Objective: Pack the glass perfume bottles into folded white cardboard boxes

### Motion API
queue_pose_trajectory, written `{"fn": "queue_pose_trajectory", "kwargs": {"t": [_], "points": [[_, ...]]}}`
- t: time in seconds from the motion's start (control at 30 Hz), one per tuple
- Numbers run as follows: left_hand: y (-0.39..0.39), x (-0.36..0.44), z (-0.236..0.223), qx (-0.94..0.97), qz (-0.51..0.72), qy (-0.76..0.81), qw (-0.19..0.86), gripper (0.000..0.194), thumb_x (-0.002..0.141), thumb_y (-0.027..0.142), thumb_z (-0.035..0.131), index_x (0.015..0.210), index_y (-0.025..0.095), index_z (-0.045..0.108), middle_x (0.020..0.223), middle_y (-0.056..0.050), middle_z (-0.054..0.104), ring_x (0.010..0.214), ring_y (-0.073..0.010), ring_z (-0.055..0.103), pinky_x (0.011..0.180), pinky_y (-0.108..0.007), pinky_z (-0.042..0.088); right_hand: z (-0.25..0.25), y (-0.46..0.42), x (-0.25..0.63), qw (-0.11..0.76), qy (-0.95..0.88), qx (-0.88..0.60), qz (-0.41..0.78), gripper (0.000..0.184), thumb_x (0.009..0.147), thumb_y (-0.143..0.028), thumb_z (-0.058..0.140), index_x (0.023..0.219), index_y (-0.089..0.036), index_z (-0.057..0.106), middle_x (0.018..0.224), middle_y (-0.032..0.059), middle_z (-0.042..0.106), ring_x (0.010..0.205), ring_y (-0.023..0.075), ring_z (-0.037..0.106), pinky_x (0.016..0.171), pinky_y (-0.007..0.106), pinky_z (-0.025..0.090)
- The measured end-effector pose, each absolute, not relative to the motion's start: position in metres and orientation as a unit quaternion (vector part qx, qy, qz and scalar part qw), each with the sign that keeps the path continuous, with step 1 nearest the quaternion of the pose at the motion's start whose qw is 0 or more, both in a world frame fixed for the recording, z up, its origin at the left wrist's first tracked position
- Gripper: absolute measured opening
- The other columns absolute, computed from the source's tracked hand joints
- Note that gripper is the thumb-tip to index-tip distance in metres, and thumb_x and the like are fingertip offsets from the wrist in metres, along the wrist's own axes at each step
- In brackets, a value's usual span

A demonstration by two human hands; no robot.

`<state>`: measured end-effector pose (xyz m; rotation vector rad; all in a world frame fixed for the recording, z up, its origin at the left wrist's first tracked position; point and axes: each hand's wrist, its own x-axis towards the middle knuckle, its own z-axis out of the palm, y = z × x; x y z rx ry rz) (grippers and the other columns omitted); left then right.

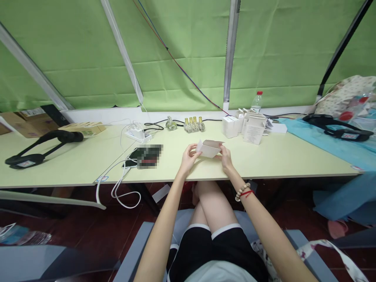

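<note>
Light, even pressure from both sides suits this thin-walled white carton (209, 150): the left fingers steady its side while the right ones guide the raised flap without creasing it. The left hand (188, 156) pinches its nine o'clock end, wrist low; the carton tilts just above the table (282, 156), gold-capped bottles (194, 125) at eleven; the right hand (225, 158) grips its three o'clock end, lower fingers seemingly underneath.

Two black headsets (63, 136), seemingly four gold-capped bottles (194, 127), one held carton (208, 150)
</note>
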<state>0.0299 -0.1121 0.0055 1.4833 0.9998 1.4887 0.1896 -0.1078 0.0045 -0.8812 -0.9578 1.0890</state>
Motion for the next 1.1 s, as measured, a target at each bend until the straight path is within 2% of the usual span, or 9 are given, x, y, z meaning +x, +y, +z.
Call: {"fn": "queue_pose_trajectory", "kwargs": {"t": [0.33,0.77,1.1], "points": [[-0.1083,0.0288,0.0007,0.597,0.578,0.386,0.400,0.038,0.064,0.031,0.070,0.097,0.020,0.057,0.108,-0.005,0.059,0.085,-0.0135,0.061,0.078,-0.028,0.048,0.0038,-0.1064,0.1896,0.662,-0.423,-0.387,0.482,0.046,0.065,-0.056,0.050,0.078,-0.014,0.062,0.074,0.0054,0.063,0.076,0.0192,0.056,0.054,0.025,0.045],[-0.1090,0.0304,0.0009,0.562,0.579,0.405,0.430,0.043,0.058,0.032,0.074,0.098,0.018,0.066,0.107,-0.008,0.064,0.087,-0.0176,0.061,0.082,-0.034,0.048,0.0044,-0.1070,0.1899,0.658,-0.435,-0.396,0.470,0.047,0.068,-0.059,0.048,0.073,-0.015,0.062,0.073,0.0055,0.064,0.076,0.0187,0.057,0.056,0.025,0.046],[-0.1072,0.0293,-0.0033,0.559,0.583,0.398,0.434,0.040,0.059,0.030,0.073,0.098,0.022,0.069,0.115,-0.004,0.058,0.090,-0.0145,0.060,0.082,-0.029,0.048,0.0066,-0.1096,0.1902,0.663,-0.431,-0.392,0.470,0.047,0.067,-0.060,0.050,0.073,-0.014,0.062,0.074,0.0057,0.063,0.077,0.0189,0.057,0.057,0.026,0.046]]}}
